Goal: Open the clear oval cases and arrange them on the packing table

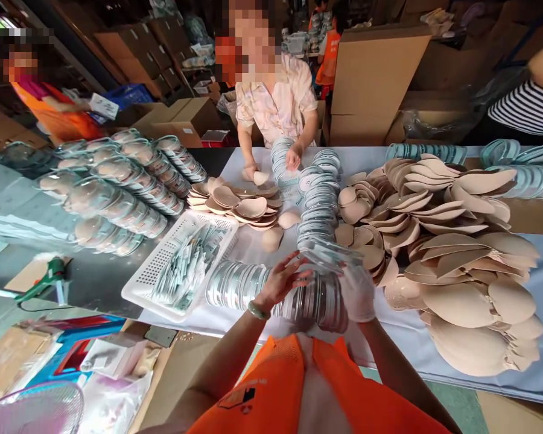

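Note:
My left hand (284, 281), bare with a bracelet at the wrist, reaches over the stacked cases with its fingers apart. In a white glove, my right hand (357, 292) grips the side of a clear plastic case (328, 254), which is blurred. Below both hands runs a row of clear round cases (317, 301), and a row of packed cases (239, 286) with pale labels continues to the left. Another column of teal-rimmed cases (317, 208) leads away from me. Beige moulded cups (457, 295) are heaped to the right of my gloved hand.
A white perforated basket (138, 283) holds many small printed packets. More beige cups (251, 208) lie mid-table, before a co-worker (278, 99) handling cups opposite. Stacked filled cases (113, 199) stand at the left. A green tool (45, 280) sits at the table's left end.

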